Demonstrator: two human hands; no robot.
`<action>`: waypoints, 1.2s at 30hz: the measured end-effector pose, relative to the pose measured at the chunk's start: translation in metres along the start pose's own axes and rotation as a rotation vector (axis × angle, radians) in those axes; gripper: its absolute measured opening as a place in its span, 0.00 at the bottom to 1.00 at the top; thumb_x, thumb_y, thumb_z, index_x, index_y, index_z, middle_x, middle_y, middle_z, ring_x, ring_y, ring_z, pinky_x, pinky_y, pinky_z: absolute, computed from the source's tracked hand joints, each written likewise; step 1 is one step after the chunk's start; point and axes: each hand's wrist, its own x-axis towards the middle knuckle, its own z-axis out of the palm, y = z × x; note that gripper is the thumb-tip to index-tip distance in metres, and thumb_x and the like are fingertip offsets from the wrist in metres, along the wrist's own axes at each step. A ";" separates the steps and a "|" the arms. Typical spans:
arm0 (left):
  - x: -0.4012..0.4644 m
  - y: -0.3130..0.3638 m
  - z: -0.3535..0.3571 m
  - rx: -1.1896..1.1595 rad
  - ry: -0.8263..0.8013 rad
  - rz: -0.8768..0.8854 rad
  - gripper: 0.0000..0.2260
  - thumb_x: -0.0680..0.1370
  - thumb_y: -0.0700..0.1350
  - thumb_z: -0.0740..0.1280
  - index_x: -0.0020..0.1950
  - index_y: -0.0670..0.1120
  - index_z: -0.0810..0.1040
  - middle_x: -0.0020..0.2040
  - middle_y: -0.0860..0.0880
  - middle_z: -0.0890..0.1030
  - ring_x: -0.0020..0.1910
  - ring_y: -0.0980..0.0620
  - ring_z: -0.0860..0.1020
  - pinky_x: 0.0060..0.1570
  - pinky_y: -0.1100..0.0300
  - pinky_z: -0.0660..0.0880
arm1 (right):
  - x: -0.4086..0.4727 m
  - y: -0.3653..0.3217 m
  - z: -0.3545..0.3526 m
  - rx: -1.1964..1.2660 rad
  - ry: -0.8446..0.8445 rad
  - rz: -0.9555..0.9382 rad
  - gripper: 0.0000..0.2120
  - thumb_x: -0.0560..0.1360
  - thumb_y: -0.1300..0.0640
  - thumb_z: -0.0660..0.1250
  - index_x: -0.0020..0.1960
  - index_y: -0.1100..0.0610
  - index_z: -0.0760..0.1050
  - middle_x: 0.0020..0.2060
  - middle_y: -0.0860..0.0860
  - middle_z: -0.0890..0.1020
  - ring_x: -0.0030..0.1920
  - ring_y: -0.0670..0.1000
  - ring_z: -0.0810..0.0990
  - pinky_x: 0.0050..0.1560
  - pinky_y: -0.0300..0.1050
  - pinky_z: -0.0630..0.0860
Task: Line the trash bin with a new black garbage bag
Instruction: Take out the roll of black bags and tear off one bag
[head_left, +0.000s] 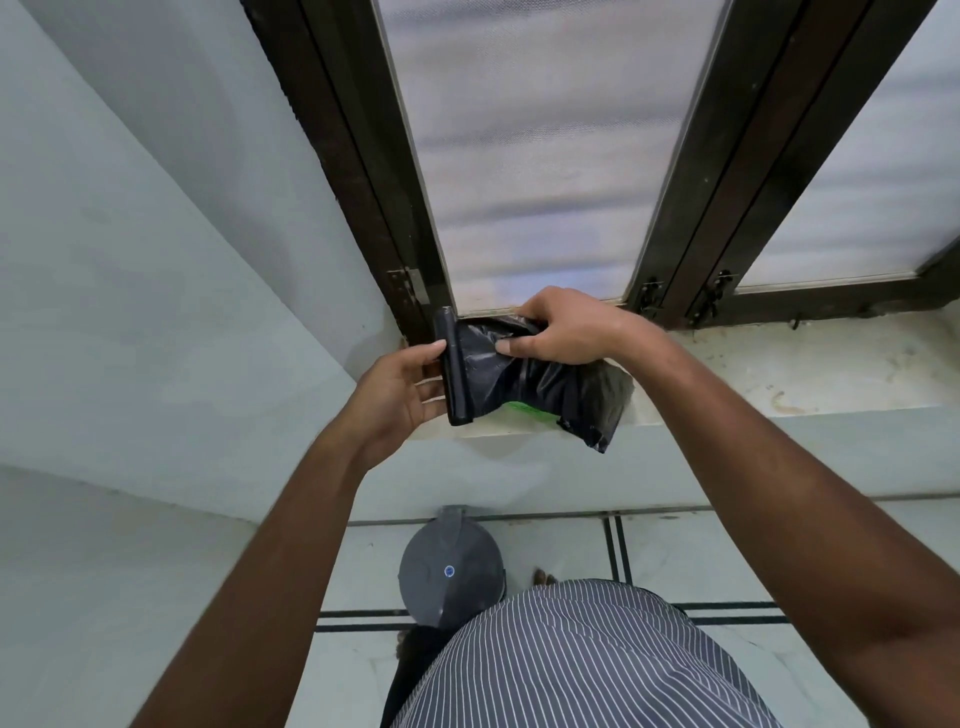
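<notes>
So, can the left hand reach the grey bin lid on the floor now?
Probably not yet: the left hand holds the bag roll up at the window sill, and the bin lid sits far below.

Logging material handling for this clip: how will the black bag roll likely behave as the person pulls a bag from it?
Probably floppy: the pulled-out film crumples under the right hand. Likely light, since the left hand holds the bag roll with its fingertips. Its glossy surface may be slippery.
</notes>
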 end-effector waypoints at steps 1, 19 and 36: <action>0.001 0.000 0.001 -0.014 0.004 -0.010 0.19 0.85 0.46 0.64 0.74 0.40 0.78 0.68 0.38 0.82 0.63 0.41 0.83 0.63 0.45 0.82 | 0.001 -0.001 -0.001 -0.024 -0.009 -0.002 0.20 0.82 0.40 0.73 0.50 0.58 0.82 0.38 0.51 0.81 0.38 0.53 0.78 0.40 0.48 0.70; 0.006 0.003 0.002 0.232 -0.032 0.070 0.17 0.85 0.48 0.69 0.73 0.46 0.79 0.67 0.46 0.85 0.66 0.45 0.83 0.68 0.43 0.79 | 0.001 0.007 0.000 0.071 -0.021 0.051 0.24 0.75 0.31 0.76 0.47 0.53 0.85 0.40 0.53 0.85 0.41 0.53 0.82 0.43 0.49 0.74; 0.004 0.008 0.009 0.330 0.024 0.126 0.13 0.84 0.48 0.71 0.66 0.45 0.84 0.60 0.47 0.88 0.58 0.48 0.87 0.56 0.52 0.84 | 0.001 0.010 0.011 0.136 -0.027 0.009 0.23 0.76 0.36 0.78 0.39 0.55 0.81 0.26 0.44 0.74 0.27 0.46 0.69 0.34 0.45 0.65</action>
